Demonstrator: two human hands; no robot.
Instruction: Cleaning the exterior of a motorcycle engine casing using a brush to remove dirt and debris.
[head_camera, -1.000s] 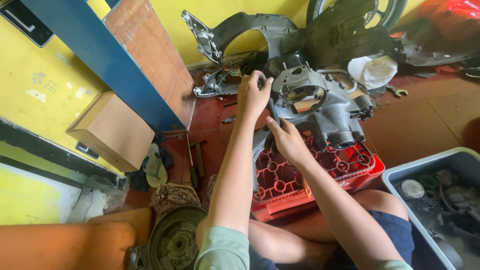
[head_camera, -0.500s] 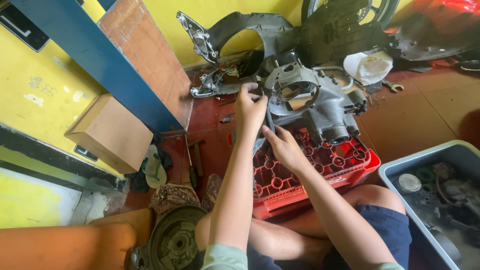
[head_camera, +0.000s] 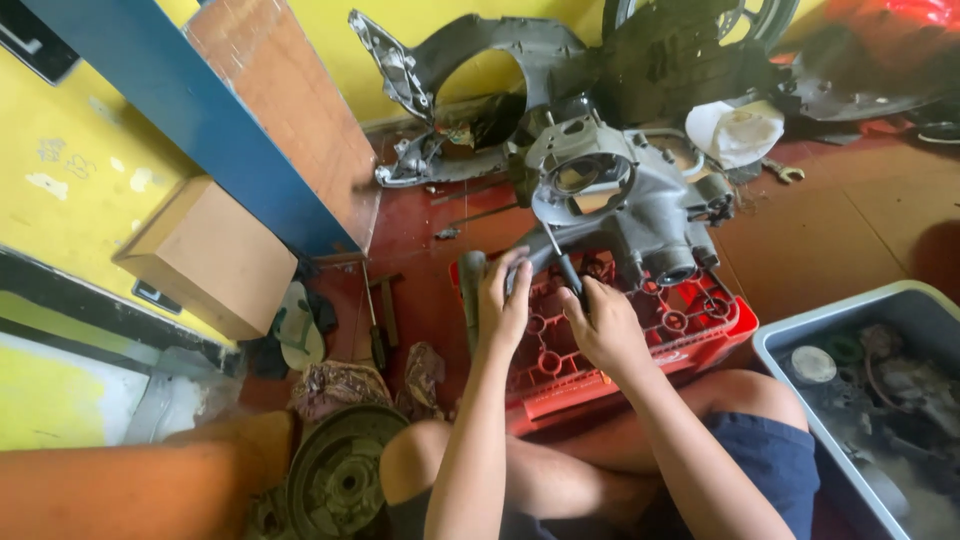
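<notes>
Red-painted floor (head_camera: 850, 230) beside a yellow wall carries a red plastic crate (head_camera: 640, 340), with a grey metal engine casing (head_camera: 620, 200) resting on its far edge. Over the crate, the left hand (head_camera: 503, 305) curls around a grey cylindrical handle (head_camera: 471, 290), and the right hand (head_camera: 605, 325) pinches a thin dark-handled tool (head_camera: 562, 262) whose tip meets the casing.

Both hands have drawn back from the grey engine casing (head_camera: 620, 200) toward the body. The left hand (head_camera: 503, 305), earlier up on the casing's rim, now sits low over the near edge of the red plastic crate (head_camera: 640, 330). The right hand (head_camera: 605, 330) now grips a screwdriver (head_camera: 562, 258), its shaft angled up toward the casing
</notes>
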